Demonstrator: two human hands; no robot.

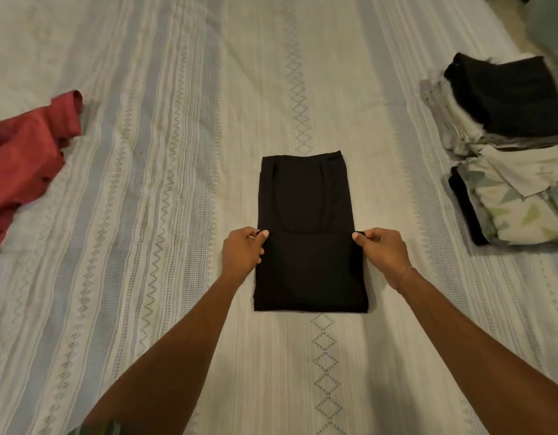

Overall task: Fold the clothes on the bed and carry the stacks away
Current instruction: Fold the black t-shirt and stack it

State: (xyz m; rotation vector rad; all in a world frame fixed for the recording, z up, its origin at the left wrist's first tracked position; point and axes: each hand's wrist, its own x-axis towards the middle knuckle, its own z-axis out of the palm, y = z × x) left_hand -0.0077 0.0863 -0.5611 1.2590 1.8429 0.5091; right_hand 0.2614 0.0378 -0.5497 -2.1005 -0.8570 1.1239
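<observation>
Two hands hold a black cloth (306,221) in the middle of the bed (177,152). The cloth is soft and smooth, folded into a long rectangle that lies flat. The near half is doubled over, so its edge runs straight across the middle. The left hand (241,254) pinches the left end of that edge between thumb and fingers, a tight grip on the cloth. The right hand (383,251) pinches the right end the same way. A thin beaded bracelet (405,274) sits on the right wrist.

The bed cover is pale and woven, with stripes, zigzags and little diamond shapes. Far to the left lies a red shirt (23,158), crumpled and not folded. Far to the right sits a pile of folded clothes (504,146): black on top, grey and white below, and one with green leafy shapes.
</observation>
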